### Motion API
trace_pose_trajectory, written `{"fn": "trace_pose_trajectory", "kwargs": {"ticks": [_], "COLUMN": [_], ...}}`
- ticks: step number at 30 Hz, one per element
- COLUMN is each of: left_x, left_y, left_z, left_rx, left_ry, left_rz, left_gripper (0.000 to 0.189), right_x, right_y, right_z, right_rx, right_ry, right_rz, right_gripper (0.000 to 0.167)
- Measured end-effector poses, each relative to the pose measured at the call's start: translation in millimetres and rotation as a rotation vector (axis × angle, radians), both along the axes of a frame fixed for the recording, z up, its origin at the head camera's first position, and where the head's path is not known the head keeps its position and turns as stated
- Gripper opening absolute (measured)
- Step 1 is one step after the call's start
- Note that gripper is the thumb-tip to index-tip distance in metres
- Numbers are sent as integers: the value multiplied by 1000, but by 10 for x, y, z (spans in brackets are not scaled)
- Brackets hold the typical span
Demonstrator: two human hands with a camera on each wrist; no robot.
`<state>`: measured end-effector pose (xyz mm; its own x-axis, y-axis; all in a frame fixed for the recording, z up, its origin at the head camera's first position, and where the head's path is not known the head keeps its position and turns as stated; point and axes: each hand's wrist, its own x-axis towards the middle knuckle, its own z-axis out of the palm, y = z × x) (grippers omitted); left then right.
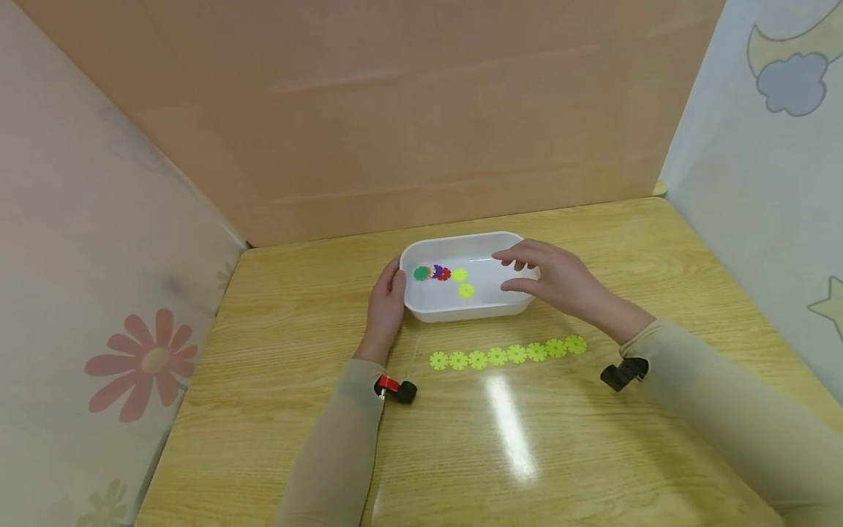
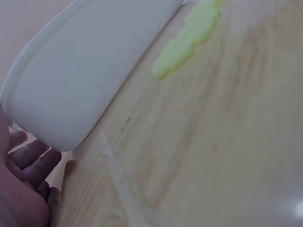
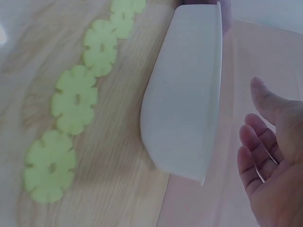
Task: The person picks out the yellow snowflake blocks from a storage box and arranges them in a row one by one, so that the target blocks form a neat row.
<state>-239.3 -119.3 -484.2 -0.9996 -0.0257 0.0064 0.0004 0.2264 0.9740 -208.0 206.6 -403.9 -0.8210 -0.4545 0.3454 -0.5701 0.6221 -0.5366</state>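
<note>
A white plastic tray sits on the wooden table, with loose flower-shaped discs in its left half. My left hand holds the tray's left end, thumb at the rim and fingers curled against the outer wall; part of the thumb is cut off in the left wrist view. Over the tray's right end hovers my right hand, thumb and fingers apart, nothing between them. In front of the tray lies a row of several yellow-green flower discs, edges touching or linked; I cannot tell which.
Inside the tray are two yellow discs, a green disc, a red disc and a purple one close together. A brown panel stands behind the table, with decorated white walls on both sides.
</note>
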Motion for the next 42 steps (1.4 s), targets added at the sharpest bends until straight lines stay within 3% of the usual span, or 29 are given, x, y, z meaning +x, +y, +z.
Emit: {"fn": "trace_pose_trajectory", "kwargs": {"ticks": [8,20,31,42], "left_x": [-20,-30,-28,-20], "left_y": [-13,-14,-8,-9], "left_z": [-15,-16,-13,-6], "left_rx": [5,-10,-24,-10], "left_ry": [7,8,7,15], "left_rz": [7,3,4,0], "left_gripper": [50,50,50,49], "right_x": [-246,-524,-595,-651], "right_y": [-270,-445,-550,-578], "right_z": [-21,-192,-271,-311], "right_rx": [49,50,74,183], "right_ry": [-101,-204,-306,-356], "right_rz": [31,66,69,80], "right_gripper": [51,50,48,38]}}
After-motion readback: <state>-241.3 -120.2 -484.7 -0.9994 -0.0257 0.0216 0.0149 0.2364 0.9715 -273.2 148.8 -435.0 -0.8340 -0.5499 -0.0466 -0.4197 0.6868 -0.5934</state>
